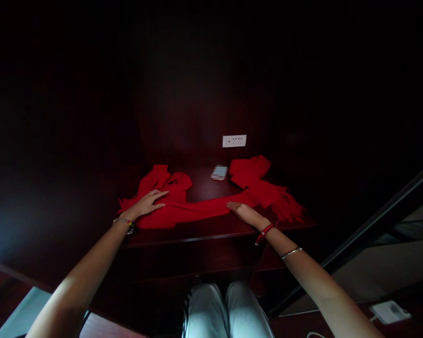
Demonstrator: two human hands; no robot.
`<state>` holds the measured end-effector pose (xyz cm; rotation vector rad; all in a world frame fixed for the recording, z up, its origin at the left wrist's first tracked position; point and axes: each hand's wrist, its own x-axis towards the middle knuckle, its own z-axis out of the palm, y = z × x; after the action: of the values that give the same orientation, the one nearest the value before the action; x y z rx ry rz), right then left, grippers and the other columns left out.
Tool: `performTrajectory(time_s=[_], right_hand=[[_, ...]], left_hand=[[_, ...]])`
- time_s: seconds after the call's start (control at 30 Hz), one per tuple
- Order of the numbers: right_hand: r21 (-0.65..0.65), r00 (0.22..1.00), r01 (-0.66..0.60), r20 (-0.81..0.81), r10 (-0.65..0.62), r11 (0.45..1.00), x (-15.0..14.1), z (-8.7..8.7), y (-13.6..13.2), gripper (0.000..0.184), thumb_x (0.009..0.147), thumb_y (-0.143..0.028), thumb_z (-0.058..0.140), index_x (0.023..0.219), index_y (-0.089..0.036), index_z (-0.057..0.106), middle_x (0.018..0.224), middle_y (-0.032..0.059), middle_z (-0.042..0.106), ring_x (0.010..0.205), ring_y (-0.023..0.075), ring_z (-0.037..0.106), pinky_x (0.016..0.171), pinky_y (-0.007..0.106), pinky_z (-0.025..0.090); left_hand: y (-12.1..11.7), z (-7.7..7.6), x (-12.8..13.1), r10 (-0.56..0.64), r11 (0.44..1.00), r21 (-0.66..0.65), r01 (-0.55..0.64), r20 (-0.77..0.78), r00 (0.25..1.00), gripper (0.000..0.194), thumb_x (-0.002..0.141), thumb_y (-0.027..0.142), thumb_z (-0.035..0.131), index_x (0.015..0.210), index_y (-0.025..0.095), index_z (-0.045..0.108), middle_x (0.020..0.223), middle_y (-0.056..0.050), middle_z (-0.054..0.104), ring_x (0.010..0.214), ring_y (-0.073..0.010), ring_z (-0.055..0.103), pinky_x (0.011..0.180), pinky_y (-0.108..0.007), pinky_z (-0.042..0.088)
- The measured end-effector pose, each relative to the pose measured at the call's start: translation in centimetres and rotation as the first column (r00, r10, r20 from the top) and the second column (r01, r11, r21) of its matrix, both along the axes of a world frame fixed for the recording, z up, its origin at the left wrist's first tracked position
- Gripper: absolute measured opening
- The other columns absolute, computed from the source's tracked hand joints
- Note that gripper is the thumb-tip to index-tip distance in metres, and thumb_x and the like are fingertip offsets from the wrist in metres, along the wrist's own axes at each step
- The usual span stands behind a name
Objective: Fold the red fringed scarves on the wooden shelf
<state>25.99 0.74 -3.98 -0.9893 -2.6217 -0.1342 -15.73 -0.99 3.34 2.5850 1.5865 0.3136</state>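
Note:
A red scarf point(204, 210) with fringed ends lies across a dark wooden shelf point(204, 185). Its left end is bunched up, and its right end is piled with the fringe spread toward the right. On the left part of the cloth rests my left hand point(147, 204), fingers apart and holding nothing. My right hand point(246, 213) lies flat on the strip between the two piles, with its fingers stretched out toward the left. The middle of the scarf runs between both hands, close to the shelf's front edge.
A white socket panel point(234, 141) is set in the back wall above the shelf. Below it lies a small pale, blurred object point(219, 172). My knees point(213, 310) are under the shelf front. A white box-like item point(390, 312) sits at lower right.

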Motion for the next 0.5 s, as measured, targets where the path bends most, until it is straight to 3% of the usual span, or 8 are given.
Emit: performTrajectory(time_s=[0.07,0.17,0.3,0.4,0.43,0.5], right_hand=[[-0.002,1.0,0.013,-0.015,-0.013,1.0,0.3,-0.1,0.1,0.037,0.082,-0.006,0.037,0.115,-0.012,0.053,0.117,0.0123,0.054,0.111,0.017,0.048,0.095,0.033,0.039],[-0.009,0.997,0.021,-0.072,-0.021,1.0,0.7,-0.4,0.3,0.036,0.082,-0.006,0.038,0.114,-0.012,0.054,0.116,0.0122,0.055,0.109,0.0176,0.05,0.094,0.035,0.04],[-0.022,0.989,0.017,-0.143,-0.02,1.0,1.1,-0.9,0.5,0.034,0.083,-0.009,0.039,0.113,-0.013,0.055,0.115,0.012,0.056,0.108,0.018,0.05,0.094,0.034,0.04],[-0.027,0.986,0.009,-0.169,-0.013,1.0,1.2,-1.3,0.7,0.034,0.083,-0.01,0.039,0.113,-0.014,0.055,0.117,0.0111,0.055,0.11,0.0176,0.049,0.094,0.034,0.04],[-0.027,0.985,0.013,-0.17,-0.018,1.0,1.2,-1.4,0.7,0.034,0.083,-0.01,0.038,0.113,-0.014,0.055,0.117,0.0111,0.055,0.11,0.0176,0.049,0.095,0.034,0.039],[-0.024,0.985,0.03,-0.168,-0.034,0.999,1.2,-1.6,0.8,0.035,0.083,-0.009,0.038,0.113,-0.012,0.054,0.116,0.0118,0.055,0.109,0.0177,0.05,0.095,0.034,0.039]], left_hand=[[0.5,-0.2,0.3,-0.024,0.999,-0.043,0.023,-0.025,0.999,0.059,0.076,0.044,0.049,0.129,0.023,0.035,0.13,-0.007,0.041,0.115,-0.0212,0.038,0.094,-0.03,0.028],[1.3,-0.6,0.7,-0.014,0.993,-0.12,0.004,-0.08,0.997,0.051,0.074,0.042,0.051,0.121,0.023,0.045,0.117,-0.005,0.053,0.103,-0.0197,0.048,0.086,-0.026,0.035],[1.9,0.6,1.2,0.107,0.994,0.029,-0.104,-0.175,0.979,0.026,0.075,0.038,0.051,0.092,0.021,0.061,0.088,-0.006,0.063,0.085,-0.0204,0.055,0.078,-0.027,0.038],[1.9,2.1,1.2,0.178,0.968,0.204,-0.149,-0.13,0.976,0.028,0.078,0.04,0.045,0.082,0.018,0.061,0.093,-0.01,0.06,0.091,-0.0225,0.052,0.085,-0.032,0.035],[1.9,2.4,1.1,0.153,0.969,0.21,-0.128,-0.107,0.982,0.03,0.077,0.043,0.046,0.077,0.017,0.062,0.098,-0.01,0.059,0.095,-0.023,0.051,0.088,-0.032,0.033],[1.9,2.7,0.6,0.034,0.995,0.092,-0.028,-0.069,0.997,0.033,0.075,0.046,0.048,0.069,0.017,0.062,0.111,-0.009,0.054,0.103,-0.0223,0.048,0.092,-0.031,0.031]])
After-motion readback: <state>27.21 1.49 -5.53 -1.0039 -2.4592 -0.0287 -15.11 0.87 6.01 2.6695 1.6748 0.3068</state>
